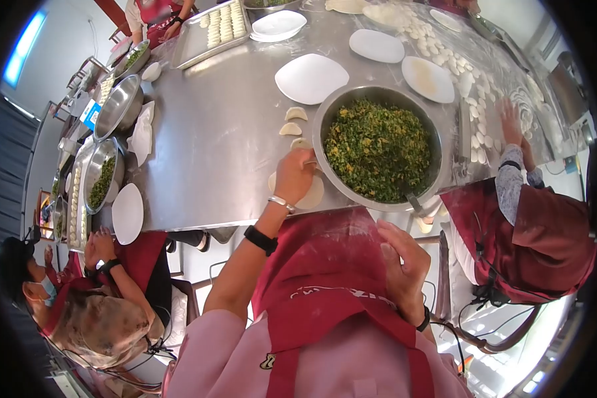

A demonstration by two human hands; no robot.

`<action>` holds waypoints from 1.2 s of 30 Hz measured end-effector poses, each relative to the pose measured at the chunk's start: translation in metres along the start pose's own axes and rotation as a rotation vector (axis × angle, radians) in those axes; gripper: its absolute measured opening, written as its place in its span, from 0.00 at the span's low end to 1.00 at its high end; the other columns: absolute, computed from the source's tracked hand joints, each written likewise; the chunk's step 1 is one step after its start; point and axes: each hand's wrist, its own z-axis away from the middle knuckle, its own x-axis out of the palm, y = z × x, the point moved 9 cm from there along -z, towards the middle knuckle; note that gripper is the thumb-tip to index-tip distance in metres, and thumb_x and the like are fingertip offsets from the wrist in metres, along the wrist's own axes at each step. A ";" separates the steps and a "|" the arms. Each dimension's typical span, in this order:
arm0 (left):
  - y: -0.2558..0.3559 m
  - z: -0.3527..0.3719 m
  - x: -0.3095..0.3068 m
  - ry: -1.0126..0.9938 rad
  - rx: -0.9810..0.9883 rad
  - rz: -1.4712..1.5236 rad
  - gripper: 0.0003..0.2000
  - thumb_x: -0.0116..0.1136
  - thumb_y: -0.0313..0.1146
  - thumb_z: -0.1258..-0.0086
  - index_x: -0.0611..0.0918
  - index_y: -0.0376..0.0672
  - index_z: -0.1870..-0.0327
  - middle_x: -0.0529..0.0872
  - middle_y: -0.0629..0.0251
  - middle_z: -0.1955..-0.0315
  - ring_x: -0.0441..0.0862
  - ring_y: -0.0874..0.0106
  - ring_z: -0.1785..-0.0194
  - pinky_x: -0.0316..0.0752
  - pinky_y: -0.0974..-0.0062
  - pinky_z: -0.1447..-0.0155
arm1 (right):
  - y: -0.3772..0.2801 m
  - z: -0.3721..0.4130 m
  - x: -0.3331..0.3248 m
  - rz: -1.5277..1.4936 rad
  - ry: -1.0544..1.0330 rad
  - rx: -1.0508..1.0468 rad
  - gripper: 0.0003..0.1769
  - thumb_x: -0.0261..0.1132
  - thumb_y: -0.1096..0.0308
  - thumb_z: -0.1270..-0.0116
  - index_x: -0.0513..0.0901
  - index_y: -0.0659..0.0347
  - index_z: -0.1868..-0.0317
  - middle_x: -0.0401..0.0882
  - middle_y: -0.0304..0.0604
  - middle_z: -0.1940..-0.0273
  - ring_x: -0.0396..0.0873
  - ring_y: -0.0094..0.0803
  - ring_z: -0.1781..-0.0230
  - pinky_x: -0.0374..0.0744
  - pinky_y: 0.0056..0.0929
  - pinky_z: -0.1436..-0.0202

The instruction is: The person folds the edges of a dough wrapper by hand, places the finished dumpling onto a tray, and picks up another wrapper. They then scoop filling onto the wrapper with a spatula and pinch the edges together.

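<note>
My left hand (295, 178) reaches over the near table edge, its fingers closed at a pale folded dumpling (301, 142), partly hidden behind the fingertips. Two finished dumplings (290, 129) lie in a line just beyond it. Flat round dough wrappers (313, 194) lie under and beside this hand. To its right stands a large steel bowl (320, 136) of chopped green filling (378, 149) with yellow bits, a utensil handle (414, 202) leaning over its near rim. My right hand (404, 262) hovers in front of my red apron, fingers loosely bent and apart, nothing visible in them.
White plates (310, 78) lie beyond the bowl. Many small dough pieces (474, 106) spread over the floured right side, near a co-worker's hands (511, 126). A dumpling tray (182, 56) sits at the far left. Another co-worker (93, 292) sits left, near steel bowls (119, 109).
</note>
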 end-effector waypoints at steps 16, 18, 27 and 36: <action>0.029 0.012 0.014 -0.064 0.209 -0.532 0.14 0.56 0.27 0.34 0.84 0.41 0.48 0.84 0.60 0.46 0.83 0.59 0.46 0.82 0.62 0.46 | 0.013 0.005 0.008 -0.003 -0.028 0.041 0.12 0.67 0.79 0.36 0.87 0.66 0.52 0.88 0.55 0.51 0.87 0.49 0.49 0.83 0.37 0.44; 0.029 0.011 0.012 -0.070 0.190 -0.518 0.14 0.55 0.26 0.33 0.84 0.40 0.47 0.83 0.59 0.44 0.83 0.57 0.46 0.82 0.62 0.46 | 0.014 0.003 0.010 -0.010 -0.020 0.031 0.12 0.67 0.79 0.36 0.87 0.65 0.52 0.88 0.55 0.51 0.87 0.48 0.49 0.83 0.37 0.45; 0.000 0.036 -0.075 0.273 0.144 -0.240 0.16 0.58 0.23 0.36 0.84 0.39 0.47 0.86 0.52 0.56 0.82 0.53 0.48 0.79 0.56 0.44 | 0.041 0.017 0.024 -0.040 -0.091 0.167 0.12 0.67 0.76 0.32 0.86 0.65 0.48 0.88 0.53 0.49 0.87 0.43 0.46 0.81 0.33 0.42; -0.005 0.044 -0.052 0.109 0.002 -0.449 0.14 0.67 0.27 0.40 0.84 0.39 0.52 0.80 0.57 0.52 0.76 0.55 0.48 0.76 0.60 0.45 | 0.044 0.017 0.035 -0.035 -0.128 0.164 0.11 0.69 0.75 0.32 0.87 0.64 0.50 0.88 0.53 0.51 0.87 0.43 0.48 0.82 0.32 0.45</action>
